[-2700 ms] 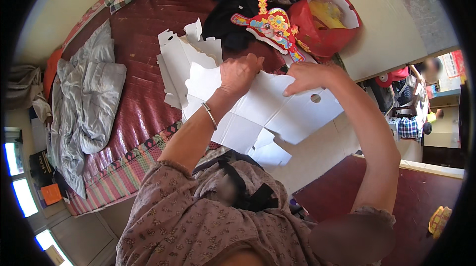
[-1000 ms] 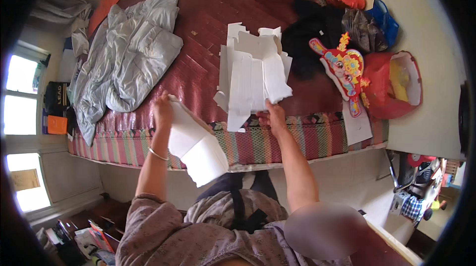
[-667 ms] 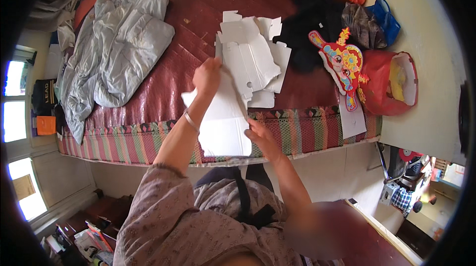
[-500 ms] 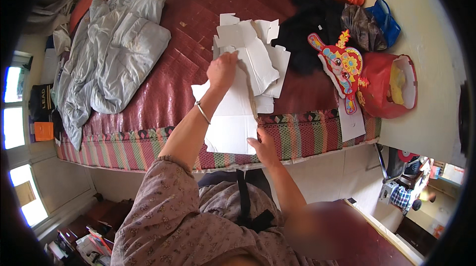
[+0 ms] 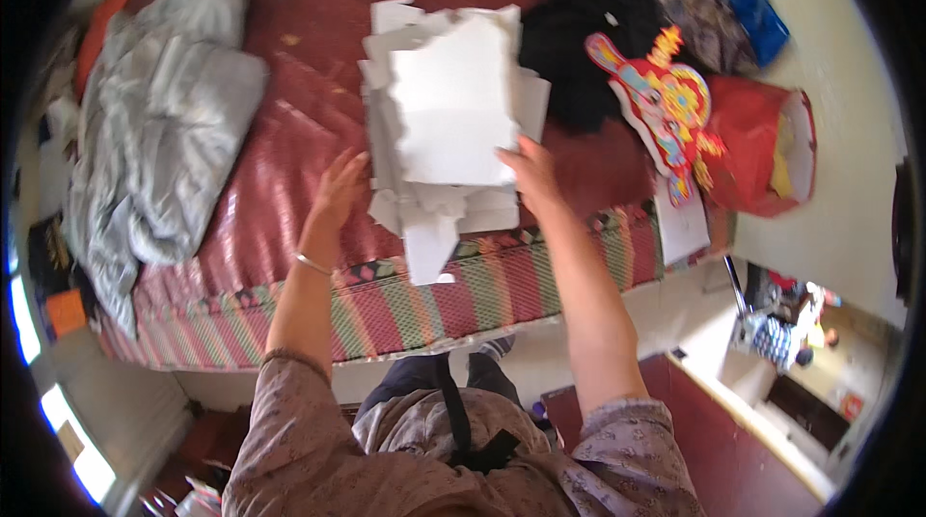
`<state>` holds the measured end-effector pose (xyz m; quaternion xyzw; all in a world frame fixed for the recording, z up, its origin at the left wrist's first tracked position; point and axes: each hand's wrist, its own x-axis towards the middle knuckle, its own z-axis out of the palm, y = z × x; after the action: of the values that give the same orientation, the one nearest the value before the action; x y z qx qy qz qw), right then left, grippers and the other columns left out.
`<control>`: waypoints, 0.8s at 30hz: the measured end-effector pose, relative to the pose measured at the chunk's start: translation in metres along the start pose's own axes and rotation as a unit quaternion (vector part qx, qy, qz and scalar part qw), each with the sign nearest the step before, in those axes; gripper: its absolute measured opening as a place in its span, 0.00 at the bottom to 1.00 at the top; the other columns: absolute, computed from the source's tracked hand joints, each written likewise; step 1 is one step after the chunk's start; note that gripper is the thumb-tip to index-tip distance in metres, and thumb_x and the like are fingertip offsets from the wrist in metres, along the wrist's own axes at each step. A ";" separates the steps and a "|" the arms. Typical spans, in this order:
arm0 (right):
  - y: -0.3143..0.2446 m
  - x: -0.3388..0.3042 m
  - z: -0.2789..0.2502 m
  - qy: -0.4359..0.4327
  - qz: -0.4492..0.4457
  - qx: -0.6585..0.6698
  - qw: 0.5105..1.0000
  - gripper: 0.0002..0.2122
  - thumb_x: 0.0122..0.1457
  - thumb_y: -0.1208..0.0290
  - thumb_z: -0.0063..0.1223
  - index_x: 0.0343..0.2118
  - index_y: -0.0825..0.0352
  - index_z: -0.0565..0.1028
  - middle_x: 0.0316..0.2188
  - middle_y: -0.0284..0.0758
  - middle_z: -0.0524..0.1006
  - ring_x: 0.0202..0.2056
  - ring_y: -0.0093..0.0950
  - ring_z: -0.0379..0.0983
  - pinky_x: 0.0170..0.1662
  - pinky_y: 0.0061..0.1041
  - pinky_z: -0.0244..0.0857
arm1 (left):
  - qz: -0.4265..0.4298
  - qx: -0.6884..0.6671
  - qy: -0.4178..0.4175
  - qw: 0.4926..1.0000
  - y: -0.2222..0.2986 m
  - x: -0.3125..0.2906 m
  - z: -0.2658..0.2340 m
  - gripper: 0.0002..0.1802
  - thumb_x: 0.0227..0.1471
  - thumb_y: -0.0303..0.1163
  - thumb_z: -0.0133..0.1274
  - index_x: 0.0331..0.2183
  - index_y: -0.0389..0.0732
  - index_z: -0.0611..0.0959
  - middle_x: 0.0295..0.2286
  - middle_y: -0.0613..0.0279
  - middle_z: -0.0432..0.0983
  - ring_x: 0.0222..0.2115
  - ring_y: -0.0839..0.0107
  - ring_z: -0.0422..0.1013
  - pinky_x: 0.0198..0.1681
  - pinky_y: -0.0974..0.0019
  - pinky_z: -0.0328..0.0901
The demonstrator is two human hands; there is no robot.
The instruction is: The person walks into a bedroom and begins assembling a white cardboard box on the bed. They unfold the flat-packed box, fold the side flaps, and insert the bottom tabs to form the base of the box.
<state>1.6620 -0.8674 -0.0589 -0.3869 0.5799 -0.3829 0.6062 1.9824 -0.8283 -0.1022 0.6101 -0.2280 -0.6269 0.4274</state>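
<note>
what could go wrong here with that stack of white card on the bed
The white card stack is uneven, and its lowest sheet pokes past the bed edge, so pieces may slide to the floor. Only the right hand grips the top sheet; the left hand is open beside the stack, so the sheet could tilt or bend.

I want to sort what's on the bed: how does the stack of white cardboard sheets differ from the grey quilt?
The white cardboard sheets are flat, stiff and angular; the grey quilt is soft and rumpled. The sheets lie mid-bed, the right hand touching their edge and the left hand beside them; the quilt lies untouched on the left. Both rest on the red bedspread.
</note>
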 end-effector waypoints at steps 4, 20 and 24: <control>0.039 0.001 0.011 0.075 -0.054 -0.252 0.963 0.24 0.50 0.67 0.53 0.49 0.71 0.63 0.40 0.44 0.73 0.39 0.34 0.71 0.43 0.31 0.64 | -0.019 0.148 -0.023 0.989 -0.005 0.019 0.002 0.32 0.43 0.30 0.56 0.51 0.33 0.66 0.38 0.60 0.72 0.35 0.74 0.68 0.34 0.70 0.65; 0.162 -0.254 -0.172 0.145 0.108 -0.061 0.982 0.15 0.54 0.80 0.46 0.46 0.71 0.66 0.30 0.37 0.74 0.31 0.24 0.73 0.33 0.21 0.67 | -0.101 0.036 0.030 0.994 -0.103 -0.061 0.091 0.24 0.35 0.13 0.47 0.41 0.32 0.71 0.32 0.54 0.72 0.30 0.60 0.71 0.33 0.61 0.68; 0.168 -0.292 -0.238 0.175 0.166 -0.096 0.966 0.14 0.53 0.78 0.46 0.44 0.69 0.68 0.29 0.34 0.74 0.29 0.23 0.73 0.31 0.19 0.66 | -0.093 0.027 0.049 0.994 -0.118 -0.099 0.109 0.25 0.35 0.14 0.49 0.42 0.35 0.70 0.34 0.53 0.71 0.32 0.59 0.70 0.33 0.58 0.68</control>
<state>1.4169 -0.5381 -0.0998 -0.2687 0.7673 -0.2810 0.5100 1.8363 -0.7112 -0.1247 0.6700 -0.1663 -0.6268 0.3612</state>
